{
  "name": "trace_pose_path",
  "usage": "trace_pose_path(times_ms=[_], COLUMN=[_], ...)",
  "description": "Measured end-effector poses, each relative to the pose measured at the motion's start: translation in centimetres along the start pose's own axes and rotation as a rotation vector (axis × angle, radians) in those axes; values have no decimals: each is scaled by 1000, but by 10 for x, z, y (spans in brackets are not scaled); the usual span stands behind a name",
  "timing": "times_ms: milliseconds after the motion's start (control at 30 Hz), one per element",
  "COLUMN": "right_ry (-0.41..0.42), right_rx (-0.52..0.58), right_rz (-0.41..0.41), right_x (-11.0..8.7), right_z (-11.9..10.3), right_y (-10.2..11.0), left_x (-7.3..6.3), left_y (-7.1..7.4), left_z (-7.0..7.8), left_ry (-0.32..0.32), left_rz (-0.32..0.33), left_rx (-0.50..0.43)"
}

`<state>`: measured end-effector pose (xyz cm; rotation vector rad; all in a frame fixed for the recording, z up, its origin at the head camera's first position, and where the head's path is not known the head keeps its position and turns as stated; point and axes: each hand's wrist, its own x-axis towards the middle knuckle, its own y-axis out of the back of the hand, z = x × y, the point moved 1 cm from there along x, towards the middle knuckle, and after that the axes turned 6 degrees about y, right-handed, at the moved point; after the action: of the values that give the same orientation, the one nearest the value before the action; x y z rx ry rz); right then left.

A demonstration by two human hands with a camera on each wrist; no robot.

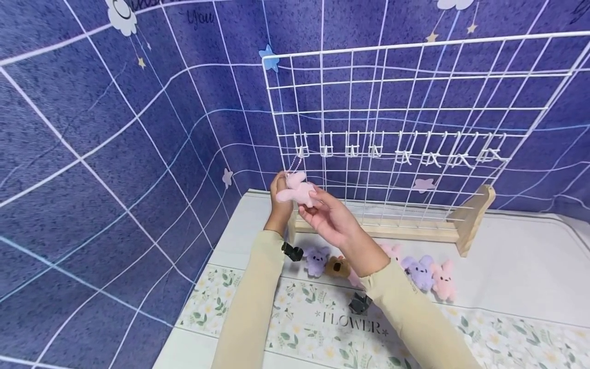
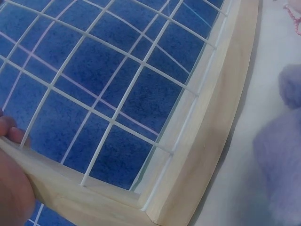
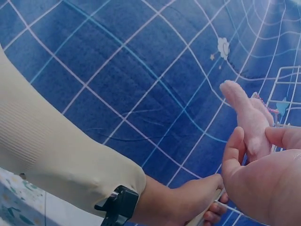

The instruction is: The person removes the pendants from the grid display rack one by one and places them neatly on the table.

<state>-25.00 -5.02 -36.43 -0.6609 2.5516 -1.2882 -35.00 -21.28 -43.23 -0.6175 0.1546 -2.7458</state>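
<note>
A pink plush bunny charm is pinched between the thumb and fingers of my right hand. Its pink bead chain reaches up to the leftmost hook on the white wire grid; whether it is looped over cannot be told. My left hand grips the wooden side stand at the left end of the grid. In the left wrist view only part of that hand shows. The right wrist view shows the bunny tilted, its head end partly hidden.
More hooks line the same grid row. Several plush charms lie below on the table, among them a purple one, a brown one and a pink one. A blue curtain closes off the left and back.
</note>
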Motion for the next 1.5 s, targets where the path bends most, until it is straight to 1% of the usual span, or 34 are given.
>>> trace_pose_path(times_ms=[67, 100, 133, 200, 300, 367, 400, 467, 533, 667, 733, 800, 867, 967, 1067, 1167, 1233, 1300, 1400, 1500], right_ry=[17, 24, 33, 50, 76, 97, 113, 169, 270, 546, 671, 763, 833, 918, 1033, 1157, 1214, 1230, 1225, 1213], right_rx=[-10, -15, -21, -30, -58, -91, -111, -165, -235, -426, -506, -578, -657, -812, -1021, -1211, -1305, -1374, -1473, -1573], right_rz=[-9, -11, -13, -10, -19, -22, -22, -2, 31, 102, 119, 112, 94, 43, -35, -136, -200, -251, -304, -358], right_x=[-3, -4, -6, -7, -10, -12, -13, -15, -17, -20, -22, -23, -24, -26, -28, -29, -28, -28, -27, -26], right_z=[0, 0, 1, 2, 3, 3, 4, 7, 10, 20, 24, 28, 31, 34, 38, 41, 43, 46, 50, 55], right_y=[-1, -1, -1, -1, 0, 1, 1, 2, 3, 5, 7, 10, 12, 18, 23, 28, 30, 32, 34, 38], left_x=[-1, -2, -2, -3, -2, 0, 0, 2, 4, 6, 7, 7, 8, 8, 8, 10, 11, 12, 11, 10], left_y=[0, 0, 1, 2, 4, 5, 5, 6, 9, 14, 17, 18, 19, 21, 23, 25, 27, 27, 29, 32], left_z=[1, 1, 2, 3, 4, 5, 5, 5, 5, 7, 8, 9, 10, 11, 13, 15, 17, 17, 18, 20], left_ry=[44, 65, 83, 96, 88, 98, 108, 137, 145, 151, 153, 156, 159, 193, 211, 202, 198, 196, 188, 180], left_rz=[5, -10, -32, -93, -179, -180, -172, -154, -161, -240, -276, -302, -329, -359, -388, -417, -431, -442, -451, -444], left_rx=[-15, -34, -53, -97, -132, -118, -96, -59, -49, -101, -99, -67, -30, -16, 13, 61, 113, 151, 194, 231])
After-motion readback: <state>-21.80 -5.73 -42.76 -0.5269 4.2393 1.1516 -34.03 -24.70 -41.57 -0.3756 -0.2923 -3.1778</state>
